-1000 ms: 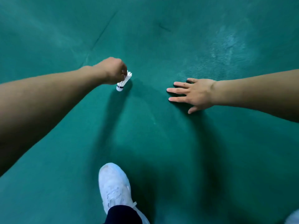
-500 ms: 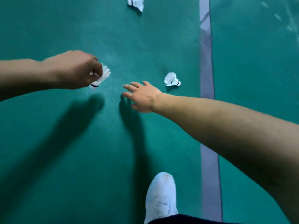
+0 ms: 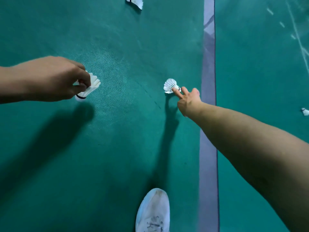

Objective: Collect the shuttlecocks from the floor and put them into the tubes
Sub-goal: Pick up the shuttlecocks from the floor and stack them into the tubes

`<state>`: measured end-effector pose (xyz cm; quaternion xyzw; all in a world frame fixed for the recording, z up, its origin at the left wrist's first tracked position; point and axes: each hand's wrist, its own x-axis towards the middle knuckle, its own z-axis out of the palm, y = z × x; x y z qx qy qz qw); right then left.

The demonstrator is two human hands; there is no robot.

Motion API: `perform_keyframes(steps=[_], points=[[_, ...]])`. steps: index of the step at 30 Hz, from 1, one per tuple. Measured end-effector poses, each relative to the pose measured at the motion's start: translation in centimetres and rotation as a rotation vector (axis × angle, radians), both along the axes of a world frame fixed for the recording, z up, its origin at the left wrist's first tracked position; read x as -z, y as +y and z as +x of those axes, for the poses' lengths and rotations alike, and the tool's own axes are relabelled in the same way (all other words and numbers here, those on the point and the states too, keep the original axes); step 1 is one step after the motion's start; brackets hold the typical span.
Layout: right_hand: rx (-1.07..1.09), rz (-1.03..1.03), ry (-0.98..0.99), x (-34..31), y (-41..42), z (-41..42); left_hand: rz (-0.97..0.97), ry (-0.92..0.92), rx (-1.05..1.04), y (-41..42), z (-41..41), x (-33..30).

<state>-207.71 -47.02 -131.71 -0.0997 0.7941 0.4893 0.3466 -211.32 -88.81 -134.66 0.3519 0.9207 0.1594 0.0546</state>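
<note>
My left hand (image 3: 50, 79) grips a small stack of white shuttlecocks (image 3: 91, 87) above the green floor, cork end pointing down-left. A single white shuttlecock (image 3: 169, 85) lies on the floor just left of the grey line. My right hand (image 3: 187, 96) reaches down to it with fingers stretched out, and the fingertips touch its cork end. No tube is in view.
Another shuttlecock (image 3: 136, 0) lies at the top edge, and one more (image 3: 305, 111) at the far right. A grey court line (image 3: 208, 114) runs from top to bottom. My white shoe (image 3: 153, 211) stands at the bottom centre on the green court floor (image 3: 117, 148).
My right hand has stretched forward and right, from the middle of the floor to the lying shuttlecock. The left hand keeps holding its shuttlecocks. The view has closed in on the floor.
</note>
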Motion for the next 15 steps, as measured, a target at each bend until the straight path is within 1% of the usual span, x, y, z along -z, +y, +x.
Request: perform_keyframes(steps=[4,10,13,15], points=[[-0.040,-0.018,0.003,-0.3,0.3,-0.9,0.069,-0.030,-0.033,0.3,0.0,-0.6],[-0.037,-0.028,-0.048,0.3,0.6,-1.1,0.125,-0.109,-0.018,1.9,0.8,-2.2],[-0.024,-0.114,-0.012,0.1,-0.7,-1.6,0.156,-0.181,-0.030,2.3,1.0,-3.4],[-0.062,-0.257,0.042,-0.1,-2.3,-2.6,0.188,-0.255,-0.088,1.9,0.9,-4.1]])
